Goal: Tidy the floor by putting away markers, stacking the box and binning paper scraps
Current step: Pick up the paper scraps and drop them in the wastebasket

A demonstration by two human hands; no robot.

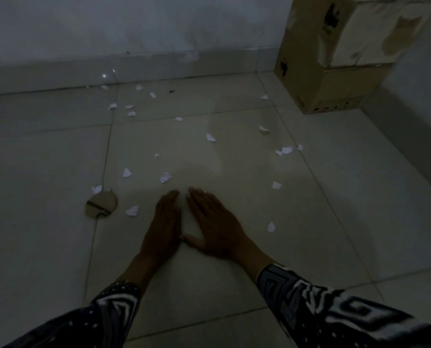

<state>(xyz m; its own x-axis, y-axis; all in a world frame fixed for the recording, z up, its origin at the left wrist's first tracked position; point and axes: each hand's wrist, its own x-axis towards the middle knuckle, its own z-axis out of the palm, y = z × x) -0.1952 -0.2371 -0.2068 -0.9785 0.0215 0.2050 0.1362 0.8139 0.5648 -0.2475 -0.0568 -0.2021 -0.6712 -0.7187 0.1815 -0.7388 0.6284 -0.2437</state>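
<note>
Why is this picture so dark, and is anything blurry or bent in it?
Head view: the room is dim, so both hands, left and right, look nearly black, while the white paper scraps stand out; the cardboard box is soft and smeared; the wide lens bows the wall's base; two small glints shine there.

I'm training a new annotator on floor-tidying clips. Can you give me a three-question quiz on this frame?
1. True or false: the left hand grips a paper scrap.
2. Where does the cardboard box stand: A) far right corner, B) beside the left sleeve, C) between the hands?
3. How do the right hand's fingers lie?

Key: 1 false; 2 A; 3 straight, flat on the tiled floor.
</note>
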